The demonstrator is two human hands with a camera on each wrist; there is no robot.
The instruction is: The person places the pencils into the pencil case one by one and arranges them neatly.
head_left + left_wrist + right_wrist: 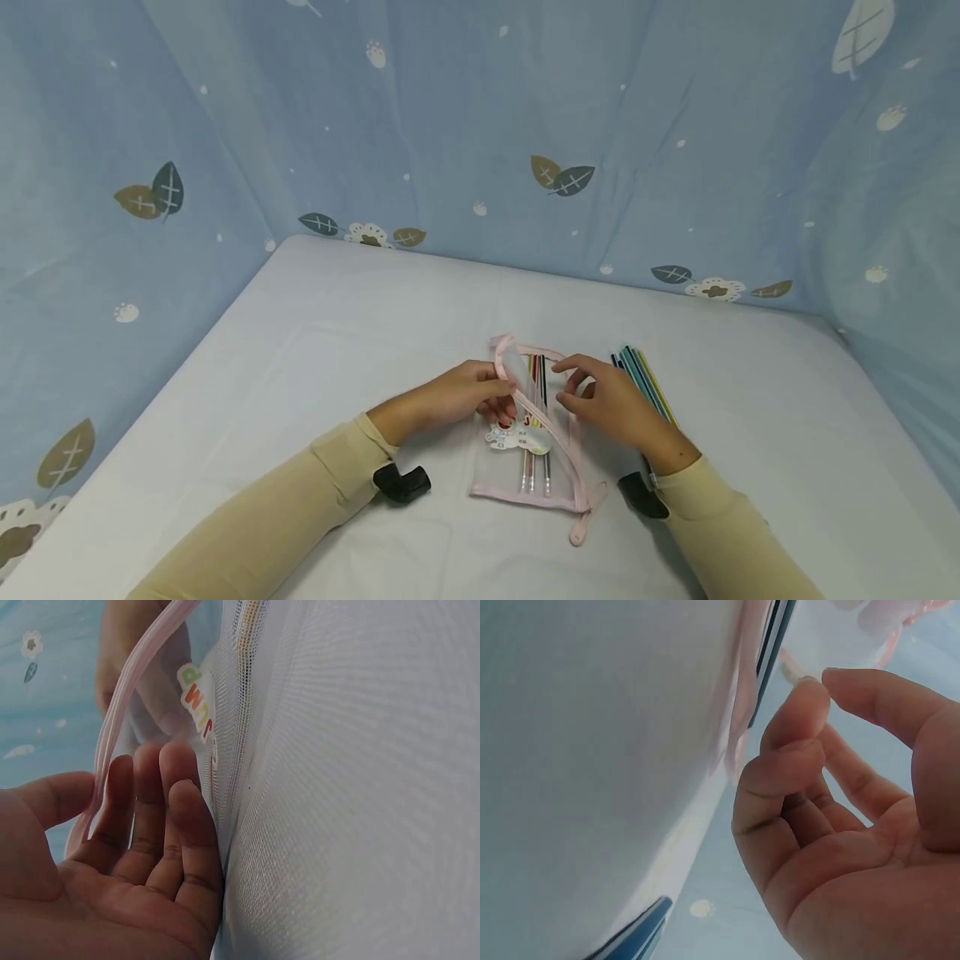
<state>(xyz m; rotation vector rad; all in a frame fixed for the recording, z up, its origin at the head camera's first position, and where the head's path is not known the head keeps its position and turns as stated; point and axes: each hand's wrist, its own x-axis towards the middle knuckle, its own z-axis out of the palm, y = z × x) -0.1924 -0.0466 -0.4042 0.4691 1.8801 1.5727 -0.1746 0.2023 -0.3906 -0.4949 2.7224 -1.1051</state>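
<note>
A see-through mesh pencil case point(495, 471) with pink trim lies on the table, its top edge lifted. Several slim pencils point(543, 371) are inside it, under a cartoon sticker with coloured letters point(536, 442). My left hand point(468, 392) pinches the lifted pink edge point(124, 694), thumb outside and fingers behind it. Over the case's right side hovers my right hand point(611, 400), fingers loosely bent, a small gap between thumb and index finger, nothing held. In the right wrist view, dark pencils point(775, 645) show beside the pink trim, beyond the fingertips.
A bundle of blue, teal and yellow pencils point(643, 375) lies just right of the case, partly hidden by my right hand and wrist. A pink zipper pull point(579, 530) hangs off the case's near corner. Blue patterned cloth point(480, 133) surrounds the white table point(360, 325).
</note>
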